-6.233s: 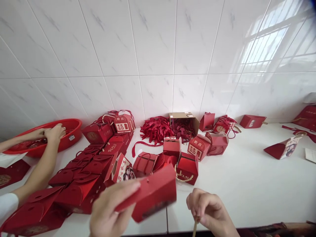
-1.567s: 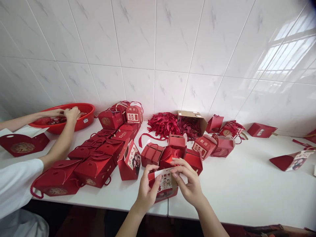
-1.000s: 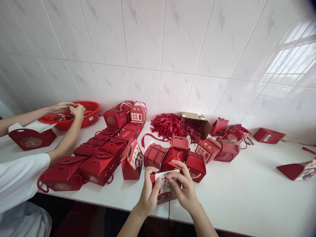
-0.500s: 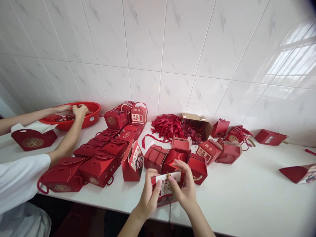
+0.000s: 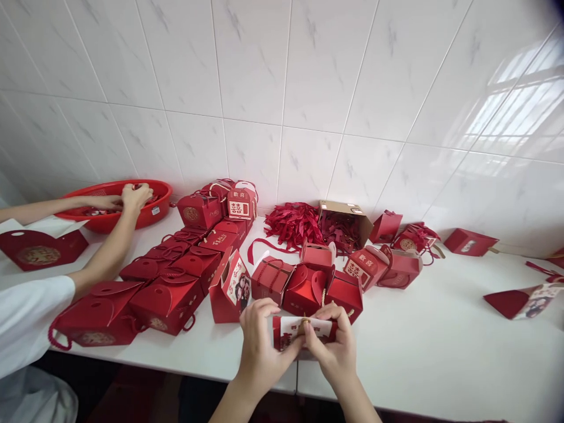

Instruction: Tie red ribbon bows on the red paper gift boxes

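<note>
Head view showed your left hand (image 5: 258, 343) and right hand (image 5: 339, 346) closed around a printed red box (image 5: 288, 325), above the near edge of the white desk (image 5: 423, 346), by the seam. Your left hand pinched the box's left side between thumb and fingers, perhaps to keep the panel from tilting. Your right thumb was pressed close to a small gold-coloured piece (image 5: 305, 321) at the upper edge, with the fingers around the right end, seemingly to brace the card against that push. The hands hid most of the lower part, so you could not tell whether its underside touched the desk.

Just beyond your fingers, a cluster of red boxes (image 5: 305, 288) took up the middle and left little room forward. A photo-printed box (image 5: 240, 288) stood upright beside your left hand, where an elbow or knuckle could have tipped it. Farther left ran packed rows of boxes (image 5: 170, 299), and a co-worker's hands (image 5: 136, 198) were in a red basin (image 5: 154, 218). Towards the wall lay a ribbon pile (image 5: 293, 224) and an open carton (image 5: 365, 226); near the right end, a wedge-shaped box (image 5: 506, 302) lay well apart.
</note>
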Demonstrator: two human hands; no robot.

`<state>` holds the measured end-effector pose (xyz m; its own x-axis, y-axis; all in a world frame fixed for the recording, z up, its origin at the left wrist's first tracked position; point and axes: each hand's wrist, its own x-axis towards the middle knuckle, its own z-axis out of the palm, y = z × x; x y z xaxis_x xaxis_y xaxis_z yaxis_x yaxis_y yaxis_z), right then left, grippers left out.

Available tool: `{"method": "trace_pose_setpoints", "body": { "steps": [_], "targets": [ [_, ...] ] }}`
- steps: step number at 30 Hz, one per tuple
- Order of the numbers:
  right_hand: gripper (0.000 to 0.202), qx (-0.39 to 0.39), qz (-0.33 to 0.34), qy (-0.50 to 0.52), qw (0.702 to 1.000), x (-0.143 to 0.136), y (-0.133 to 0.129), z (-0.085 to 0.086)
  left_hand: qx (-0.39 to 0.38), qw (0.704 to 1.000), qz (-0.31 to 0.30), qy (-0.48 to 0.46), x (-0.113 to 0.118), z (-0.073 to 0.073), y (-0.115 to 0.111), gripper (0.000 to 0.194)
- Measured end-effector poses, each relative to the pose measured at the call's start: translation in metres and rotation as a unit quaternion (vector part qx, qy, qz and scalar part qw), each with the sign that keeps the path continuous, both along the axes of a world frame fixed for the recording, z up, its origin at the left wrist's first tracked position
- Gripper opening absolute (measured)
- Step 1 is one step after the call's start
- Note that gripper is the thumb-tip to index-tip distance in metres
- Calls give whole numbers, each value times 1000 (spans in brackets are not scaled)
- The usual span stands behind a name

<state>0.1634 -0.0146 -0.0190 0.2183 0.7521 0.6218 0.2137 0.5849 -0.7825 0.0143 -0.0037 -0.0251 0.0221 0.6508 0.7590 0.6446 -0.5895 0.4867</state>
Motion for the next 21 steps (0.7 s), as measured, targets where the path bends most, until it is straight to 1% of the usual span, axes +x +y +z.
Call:
{"method": "trace_pose_setpoints", "body": {
  "steps": [2,3,5,6,8,9,11,13,15,16,18,20,21],
  "targets": [
    [18,10,-20,1,1000,4,-1,3,-18,1000,-26,-2,-6,5,-2,45],
    [18,15,-29,0,999,5,-1,4,-49,998,-45,-2,-10,7,-4,38],
    [18,23,-43,-2,999,8,-2,5,-135,987,-89,9,-16,10,-6,14],
    [18,26,-51,-2,998,10,-2,5,-176,978,-108,20,-19,12,-7,9],
    [18,30,-69,-3,997,13,-2,4,-220,965,-140,35,-27,17,-9,23],
    [18,32,-75,-5,997,15,-2,4,-221,963,-153,35,-31,20,-11,26],
    [19,31,-63,-13,997,19,-5,4,-192,965,-177,12,-40,28,-13,19],
    [20,42,-8,-46,998,21,-11,6,-131,971,-195,-45,-48,40,-16,10],
    [23,70,61,-91,992,21,-18,9,-79,966,-219,-112,-52,52,-18,13],
    [25,86,89,-107,986,19,-21,10,-69,958,-232,-151,-51,58,-19,13],
    [27,109,120,-114,980,14,-27,13,-88,939,-245,-225,-44,68,-20,17],
    [28,118,129,-101,979,9,-31,13,-112,928,-220,-280,-34,75,-18,29],
    [28,118,129,-97,980,7,-33,13,-121,929,-204,-284,-30,77,-16,31]
  ]
}}
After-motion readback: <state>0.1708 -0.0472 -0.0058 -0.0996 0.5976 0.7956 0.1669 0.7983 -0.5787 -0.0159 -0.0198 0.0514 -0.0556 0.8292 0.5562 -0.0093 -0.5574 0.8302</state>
